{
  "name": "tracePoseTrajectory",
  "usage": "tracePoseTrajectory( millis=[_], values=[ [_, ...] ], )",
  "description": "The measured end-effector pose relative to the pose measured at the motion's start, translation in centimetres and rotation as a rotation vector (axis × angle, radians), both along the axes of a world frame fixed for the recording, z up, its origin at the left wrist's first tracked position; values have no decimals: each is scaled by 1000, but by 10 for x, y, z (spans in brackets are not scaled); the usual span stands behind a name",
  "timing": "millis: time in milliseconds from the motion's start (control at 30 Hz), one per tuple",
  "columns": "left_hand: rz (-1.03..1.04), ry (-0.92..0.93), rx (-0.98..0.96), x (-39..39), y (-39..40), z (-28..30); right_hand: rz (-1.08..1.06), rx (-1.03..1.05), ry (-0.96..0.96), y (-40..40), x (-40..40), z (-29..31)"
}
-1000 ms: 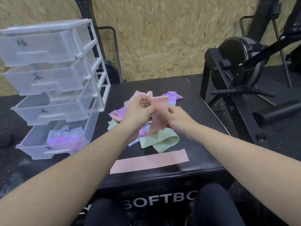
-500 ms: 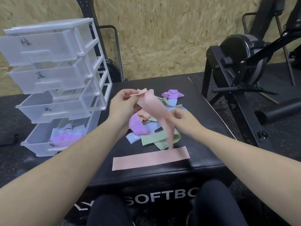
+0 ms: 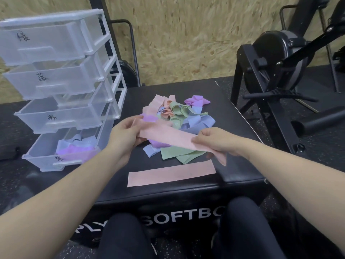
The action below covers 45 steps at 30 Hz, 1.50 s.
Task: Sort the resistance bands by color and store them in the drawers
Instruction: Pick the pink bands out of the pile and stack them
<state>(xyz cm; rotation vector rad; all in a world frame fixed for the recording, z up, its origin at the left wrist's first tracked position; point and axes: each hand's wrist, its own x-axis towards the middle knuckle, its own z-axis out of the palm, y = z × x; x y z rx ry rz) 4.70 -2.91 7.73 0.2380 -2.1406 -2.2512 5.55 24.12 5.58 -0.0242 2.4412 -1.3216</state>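
Note:
A pink band [image 3: 168, 136] is stretched flat between my hands above the black box [image 3: 242, 172]. My left hand [image 3: 124, 132] grips its left end and my right hand [image 3: 214, 141] pinches its right end. A second pink band [image 3: 171, 173] lies flat near the box's front edge. Behind my hands sits a pile of bands [image 3: 179, 116] in pink, green, blue, purple and orange. To the left stands a clear drawer unit [image 3: 61, 86] with all its drawers pulled out; the bottom drawer [image 3: 43, 157] holds purple and blue bands.
A black exercise machine [image 3: 276, 60] stands to the right of the box, with a black roller [image 3: 317, 120] on the floor beside it. A chipboard wall runs behind. My knees are at the box's front.
The pink band hung folded from my hands over the pile; I have pulled it out flat and lowered it toward the box's front. The view has shifted slightly.

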Motion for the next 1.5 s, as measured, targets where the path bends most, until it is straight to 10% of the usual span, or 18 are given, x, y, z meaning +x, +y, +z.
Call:
tracePoseTrajectory(
  millis=[533, 933, 1500],
  values=[
    [102, -209, 59, 18, -33, -54, -138, -6, -85, 23, 5, -22],
    [46, -279, -140, 25, -58, -96, -302, -475, -255, 28, 7, -41],
    [-89, -119, -858, 30, -63, -131, -279, 374, 40, 25, 16, -91]
  ],
)
